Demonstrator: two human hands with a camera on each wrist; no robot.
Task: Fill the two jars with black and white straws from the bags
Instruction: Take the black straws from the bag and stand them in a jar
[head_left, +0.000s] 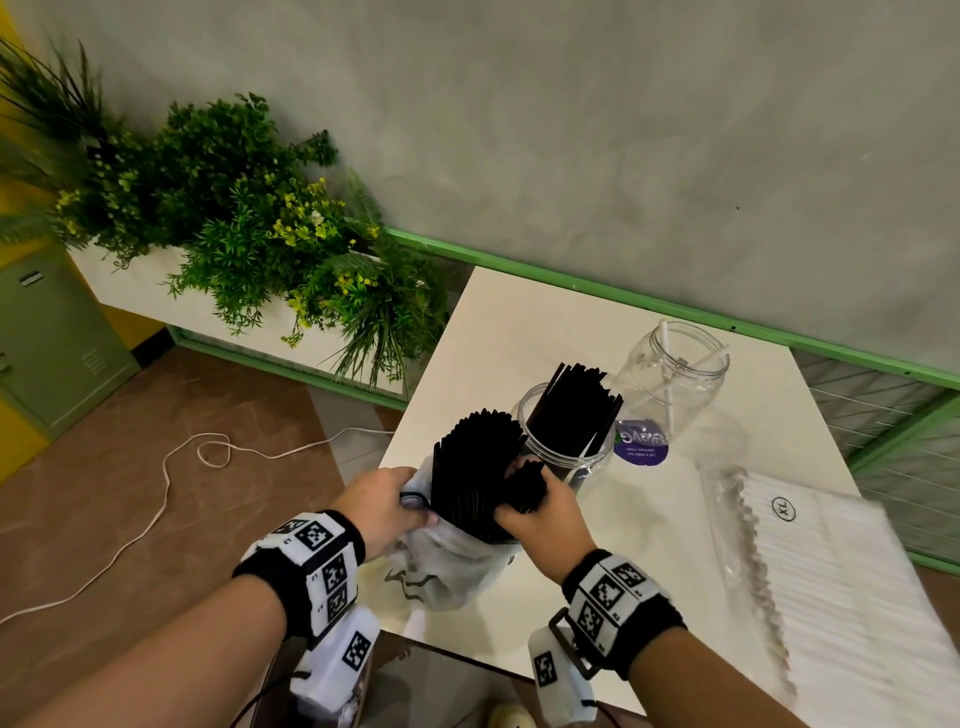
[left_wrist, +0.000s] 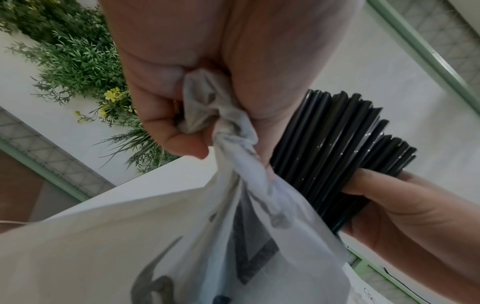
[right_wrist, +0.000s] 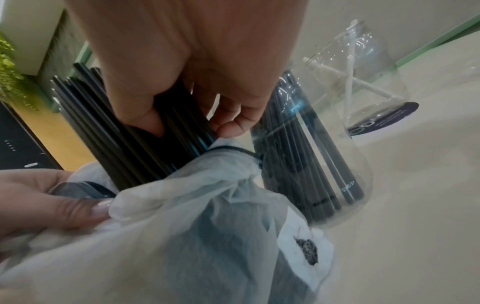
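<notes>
Now my left hand (head_left: 382, 501) clenching neck of thin white plastic bag (head_left: 447, 566); my right hand (head_left: 540, 514) grasping clump of black plastic straws (head_left: 475, 467) standing in it. Near clear plastic jar (head_left: 566, 441), 1 o'clock, partly filled black. Far clear jar (head_left: 675, 379), 2 o'clock, holding few white straws; flat clear pack of white straws (head_left: 841, 587), 4 o'clock, mostly waiting.

Black straws (head_left: 475, 470) are seen in a translucent white bag (head_left: 452, 569) printed with grey-black marks. More black straws are held in a clear jar (head_left: 563, 441); white straws (head_left: 670, 384) in a second clear jar (head_left: 675, 374). A purple round label (head_left: 640, 441) with white and green lettering is seen at its base. A clear bag of white straws (head_left: 841, 561) is marked "XL" in black. The table (head_left: 519, 322) is cream. White wristbands (head_left: 317, 561) are patterned with black square markers. Green plants (head_left: 249, 218) with yellow flowers are noted.
</notes>
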